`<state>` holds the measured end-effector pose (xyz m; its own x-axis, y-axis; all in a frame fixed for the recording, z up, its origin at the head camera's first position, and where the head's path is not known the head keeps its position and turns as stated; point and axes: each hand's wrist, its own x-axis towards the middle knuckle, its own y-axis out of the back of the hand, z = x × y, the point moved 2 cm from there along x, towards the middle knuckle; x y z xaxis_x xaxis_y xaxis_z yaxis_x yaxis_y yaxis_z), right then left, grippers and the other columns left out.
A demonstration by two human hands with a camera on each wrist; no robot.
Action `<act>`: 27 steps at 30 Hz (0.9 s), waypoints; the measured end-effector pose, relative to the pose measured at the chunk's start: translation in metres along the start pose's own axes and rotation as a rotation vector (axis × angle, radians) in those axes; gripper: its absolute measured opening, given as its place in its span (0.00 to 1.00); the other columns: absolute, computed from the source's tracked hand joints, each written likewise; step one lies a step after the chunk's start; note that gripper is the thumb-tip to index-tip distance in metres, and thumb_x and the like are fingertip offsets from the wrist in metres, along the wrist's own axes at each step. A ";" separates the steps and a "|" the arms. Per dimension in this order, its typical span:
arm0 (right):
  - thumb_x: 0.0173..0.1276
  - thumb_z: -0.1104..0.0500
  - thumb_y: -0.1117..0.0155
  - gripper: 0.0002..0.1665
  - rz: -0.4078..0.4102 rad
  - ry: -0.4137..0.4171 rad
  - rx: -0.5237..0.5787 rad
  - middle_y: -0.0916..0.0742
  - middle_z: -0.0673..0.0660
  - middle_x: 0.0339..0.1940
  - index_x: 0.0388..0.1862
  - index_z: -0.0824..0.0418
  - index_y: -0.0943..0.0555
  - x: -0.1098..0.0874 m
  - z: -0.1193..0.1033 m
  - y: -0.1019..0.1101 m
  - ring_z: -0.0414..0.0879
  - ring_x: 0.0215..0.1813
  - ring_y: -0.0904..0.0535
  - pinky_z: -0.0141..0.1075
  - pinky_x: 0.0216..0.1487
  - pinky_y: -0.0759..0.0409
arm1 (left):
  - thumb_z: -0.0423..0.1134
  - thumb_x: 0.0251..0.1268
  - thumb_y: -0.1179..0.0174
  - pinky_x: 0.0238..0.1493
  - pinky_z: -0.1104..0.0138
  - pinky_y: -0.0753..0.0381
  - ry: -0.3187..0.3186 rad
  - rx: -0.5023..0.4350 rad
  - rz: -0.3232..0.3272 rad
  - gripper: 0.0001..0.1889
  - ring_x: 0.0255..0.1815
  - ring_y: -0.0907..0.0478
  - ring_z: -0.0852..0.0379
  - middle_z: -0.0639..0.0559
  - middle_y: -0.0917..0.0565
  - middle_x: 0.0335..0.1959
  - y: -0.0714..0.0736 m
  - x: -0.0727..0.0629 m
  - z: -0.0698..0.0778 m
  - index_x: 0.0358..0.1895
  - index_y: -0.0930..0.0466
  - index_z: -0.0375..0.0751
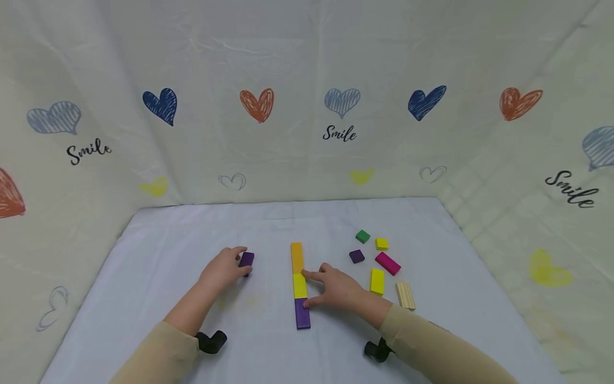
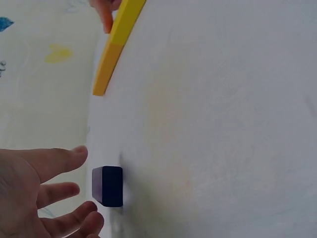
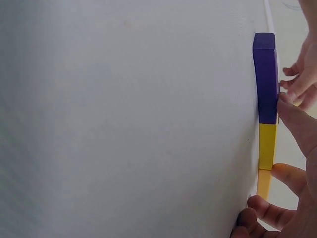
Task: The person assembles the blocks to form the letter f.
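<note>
Blocks, nine coloured ones, and you've three in a line, end to end: orange block [image 1: 297, 257], yellow block [image 1: 299, 286], purple block [image 1: 303, 313]. Your right hand [image 1: 341, 288] has thumb and forefinger stretched out to the row's side, clasping nothing. Left of it, your left hand [image 1: 224, 271] spreads loosely about one separate dark block [image 1: 247, 260]; whether it touches, I can't tell. Over right, five more: green block [image 1: 362, 236], small dark block [image 1: 357, 256], magenta block [image 1: 387, 263], yellow cube [image 1: 381, 244], yellow oblong [image 1: 377, 281], plus one grooved wooden piece [image 1: 405, 296]. Row and cluster lie on white cloth [image 1: 268, 352], faintly stained yellow between your hands. Around it, pale sheeting [image 1: 297, 53] shows fourteen hearts, two of them navy, and three "Smile" words.
</note>
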<state>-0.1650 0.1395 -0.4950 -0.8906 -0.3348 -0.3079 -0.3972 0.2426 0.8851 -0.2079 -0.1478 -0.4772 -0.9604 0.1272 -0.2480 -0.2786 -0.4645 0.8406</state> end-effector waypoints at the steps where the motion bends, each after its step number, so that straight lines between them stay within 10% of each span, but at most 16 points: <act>1: 0.47 0.27 0.27 0.52 -0.001 -0.001 0.000 0.23 0.54 0.49 0.72 0.35 0.30 0.000 0.000 0.000 0.45 0.39 0.27 0.34 0.37 0.25 | 0.47 0.63 0.33 0.54 0.49 0.24 0.003 0.007 0.001 0.34 0.54 0.23 0.43 0.37 0.23 0.57 -0.001 0.000 0.001 0.71 0.31 0.41; 17: 0.47 0.27 0.26 0.52 0.000 -0.011 -0.008 0.23 0.54 0.49 0.72 0.34 0.30 -0.001 -0.002 0.002 0.44 0.39 0.27 0.34 0.37 0.24 | 0.38 0.62 0.34 0.49 0.50 0.23 0.000 0.051 0.007 0.31 0.50 0.23 0.44 0.34 0.23 0.58 -0.006 0.000 -0.004 0.70 0.29 0.43; 27: 0.46 0.27 0.26 0.52 0.006 -0.012 -0.008 0.23 0.53 0.48 0.72 0.34 0.30 0.000 -0.001 0.000 0.44 0.39 0.26 0.34 0.37 0.24 | 0.35 0.60 0.35 0.50 0.51 0.24 -0.107 0.052 0.051 0.29 0.53 0.24 0.45 0.38 0.23 0.61 -0.004 0.009 -0.006 0.67 0.23 0.52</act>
<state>-0.1647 0.1389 -0.4947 -0.8954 -0.3223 -0.3072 -0.3905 0.2373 0.8895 -0.2153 -0.1504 -0.4859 -0.9679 0.1988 -0.1538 -0.2268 -0.4273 0.8752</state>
